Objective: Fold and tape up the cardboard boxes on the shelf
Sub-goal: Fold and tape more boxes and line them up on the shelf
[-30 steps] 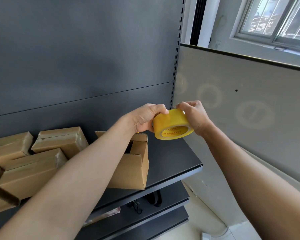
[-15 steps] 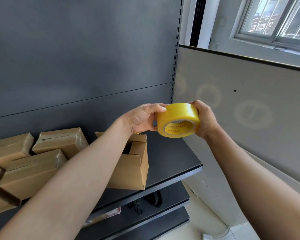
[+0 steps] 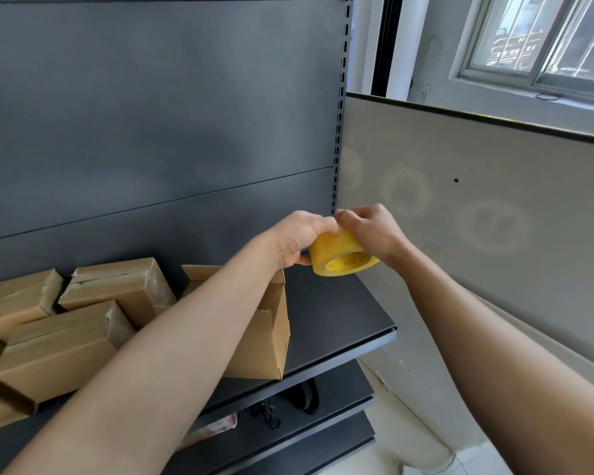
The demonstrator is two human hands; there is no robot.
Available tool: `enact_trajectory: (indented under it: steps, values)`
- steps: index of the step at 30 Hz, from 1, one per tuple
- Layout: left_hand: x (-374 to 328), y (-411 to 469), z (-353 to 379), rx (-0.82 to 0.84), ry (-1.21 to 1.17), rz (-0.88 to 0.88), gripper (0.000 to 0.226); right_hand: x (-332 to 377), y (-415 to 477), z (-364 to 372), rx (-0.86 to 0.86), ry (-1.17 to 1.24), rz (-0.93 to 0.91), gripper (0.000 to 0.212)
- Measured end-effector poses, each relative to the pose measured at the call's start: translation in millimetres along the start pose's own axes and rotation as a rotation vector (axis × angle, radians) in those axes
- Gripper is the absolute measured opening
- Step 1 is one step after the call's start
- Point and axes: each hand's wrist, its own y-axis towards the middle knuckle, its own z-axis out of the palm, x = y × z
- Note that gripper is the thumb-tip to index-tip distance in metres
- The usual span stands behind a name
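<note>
Lower and more tilted than a moment ago, tape roll (image 3: 336,246) held above the shelf (image 3: 340,320) near its right end, taped boxes (image 3: 59,351) piled at left, open box (image 3: 268,337) behind the left forearm, left hand (image 3: 299,238) gripping the roll's left side, right hand (image 3: 371,231) curled over its top.

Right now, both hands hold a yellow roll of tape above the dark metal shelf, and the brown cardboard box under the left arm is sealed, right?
Not quite: in the head view the brown cardboard box under the left arm stands open, flaps up. Both the left hand and right hand do hold the yellow roll of tape above the dark metal shelf.
</note>
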Motion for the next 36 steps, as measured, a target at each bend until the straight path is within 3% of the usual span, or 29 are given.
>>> enact_trajectory:
  steps: [5, 12, 16, 18, 22, 27, 29, 33, 36]
  values:
    - [-2.6, -1.2, -1.5, 0.057, -0.022, 0.026, 0.008, -8.3, 4.0, -9.9, -0.075, 0.276, 0.139, 0.024]
    - [-2.2, 2.4, -6.7, 0.122, -0.107, 0.036, 0.011, -26.6, 1.1, -14.9, -0.124, 0.680, 0.306, 0.023]
    - [4.5, 2.1, -8.7, 0.228, -0.218, 0.035, 0.009, -40.3, -0.1, -16.2, -0.006, 1.182, 0.283, 0.035]
    - [6.7, 1.8, -7.3, 0.285, -0.262, 0.030, 0.011, -41.1, 0.3, -17.6, 0.044, 1.275, 0.257, 0.038]
    - [7.2, 4.9, -7.6, 0.278, -0.298, -0.005, 0.025, -40.6, 4.7, -23.5, -0.039, 1.039, 0.322, 0.021]
    - [1.5, 6.6, 6.5, 0.041, 0.029, -0.096, 0.036, -24.5, 7.2, -20.2, 0.014, 0.202, 0.104, 0.036]
    - [0.5, 7.1, 15.8, 0.004, 0.093, -0.082, 0.031, -20.3, 10.3, -12.9, 0.017, 0.019, 0.029, 0.039]
    - [-2.2, 5.8, 16.0, -0.005, 0.051, -0.050, 0.009, -21.4, 14.4, -14.0, -0.068, 0.141, 0.094, 0.022]
    - [-2.7, 7.2, 9.3, 0.015, 0.009, -0.022, 0.008, -25.7, 13.5, -21.7, -0.111, 0.294, 0.167, 0.022]
